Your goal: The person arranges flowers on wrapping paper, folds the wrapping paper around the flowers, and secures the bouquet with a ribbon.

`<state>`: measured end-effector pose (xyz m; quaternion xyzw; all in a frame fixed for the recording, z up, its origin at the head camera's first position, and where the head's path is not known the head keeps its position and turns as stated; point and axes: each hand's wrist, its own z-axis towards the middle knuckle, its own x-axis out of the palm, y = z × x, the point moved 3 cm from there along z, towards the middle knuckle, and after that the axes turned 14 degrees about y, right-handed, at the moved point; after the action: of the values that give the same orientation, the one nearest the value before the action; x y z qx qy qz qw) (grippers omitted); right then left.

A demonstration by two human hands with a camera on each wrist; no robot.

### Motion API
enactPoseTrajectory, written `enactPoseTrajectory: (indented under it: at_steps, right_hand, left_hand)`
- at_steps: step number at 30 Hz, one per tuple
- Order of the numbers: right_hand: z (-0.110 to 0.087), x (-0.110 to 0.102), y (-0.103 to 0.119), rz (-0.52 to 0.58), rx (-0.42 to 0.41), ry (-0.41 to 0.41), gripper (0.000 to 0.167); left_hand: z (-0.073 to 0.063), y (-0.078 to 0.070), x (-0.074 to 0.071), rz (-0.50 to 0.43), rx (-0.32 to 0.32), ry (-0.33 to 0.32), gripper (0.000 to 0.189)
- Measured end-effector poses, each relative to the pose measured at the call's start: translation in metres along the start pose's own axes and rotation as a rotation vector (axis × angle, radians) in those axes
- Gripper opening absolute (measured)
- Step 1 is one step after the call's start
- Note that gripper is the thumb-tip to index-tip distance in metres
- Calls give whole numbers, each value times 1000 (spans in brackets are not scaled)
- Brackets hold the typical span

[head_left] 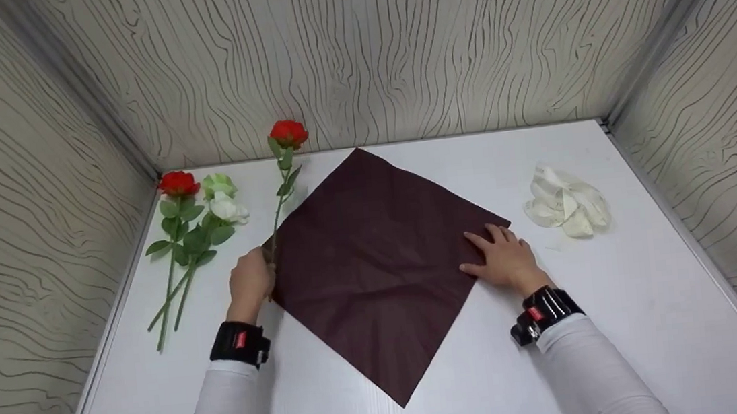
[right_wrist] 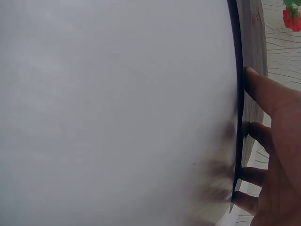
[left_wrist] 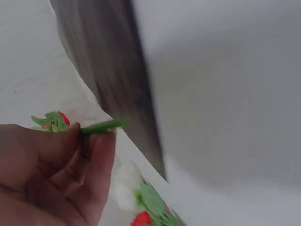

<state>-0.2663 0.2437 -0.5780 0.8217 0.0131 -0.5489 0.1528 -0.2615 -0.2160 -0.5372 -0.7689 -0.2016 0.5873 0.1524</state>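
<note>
My left hand point(head_left: 252, 280) pinches the lower stem of a red rose point(head_left: 288, 134) between thumb and fingers, and the stem end point(left_wrist: 101, 127) pokes out of the grip in the left wrist view. The rose points away from me, over the left corner of a dark maroon sheet of wrapping paper point(head_left: 371, 234). That sheet lies flat on the white table, turned like a diamond. My right hand point(head_left: 505, 259) rests on the sheet near its right corner, with fingers spread; in the right wrist view the fingertips point(right_wrist: 249, 73) touch the paper along its edge.
Left of the sheet lie another red rose point(head_left: 178, 184) and a white flower point(head_left: 228, 208) with green leaves, their stems crossing. A bunched cream ribbon point(head_left: 567, 201) sits on the right side of the white table point(head_left: 636, 316). Patterned panels point(head_left: 354, 53) enclose the back and sides.
</note>
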Motion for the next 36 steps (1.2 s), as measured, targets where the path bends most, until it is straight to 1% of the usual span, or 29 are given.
enactPoseTrajectory:
  at_steps: [2, 5, 7, 11, 14, 16, 21, 24, 29, 34, 36]
  right_hand:
    - [-1, 1, 2, 1, 1, 9, 74]
    - [-3, 3, 4, -2, 3, 13, 74]
    - [-4, 4, 5, -6, 6, 5, 73]
    - [-5, 4, 6, -8, 6, -11, 73]
    - [-5, 4, 6, -11, 5, -14, 72]
    - [-6, 4, 6, -10, 6, -10, 73]
    - [-5, 4, 7, -9, 13, 0, 74]
    - [-5, 5, 7, -16, 18, 11, 75]
    - [-3, 6, 6, -30, 24, 24, 76]
    - [-2, 7, 6, -27, 25, 28, 75]
    - [-3, 6, 6, -31, 24, 27, 75]
  left_hand:
    - [1, -14, 6, -53, 39, 13, 14]
    - [5, -33, 17, -141, 76, 38, 18]
    - [9, -45, 26, -197, 87, 52, 16]
    - [18, -68, 44, -313, 100, 104, 13]
    - [24, -82, 56, -350, 104, 137, 14]
    - [27, -89, 64, -335, 99, 143, 14]
    - [34, -101, 77, -289, 90, 145, 16]
    - [35, -104, 82, -320, 75, 162, 15]
    - [37, -105, 84, -353, 39, 167, 11]
    - [38, -104, 85, -304, 36, 145, 7]
    - [38, -104, 85, -285, 38, 136, 10]
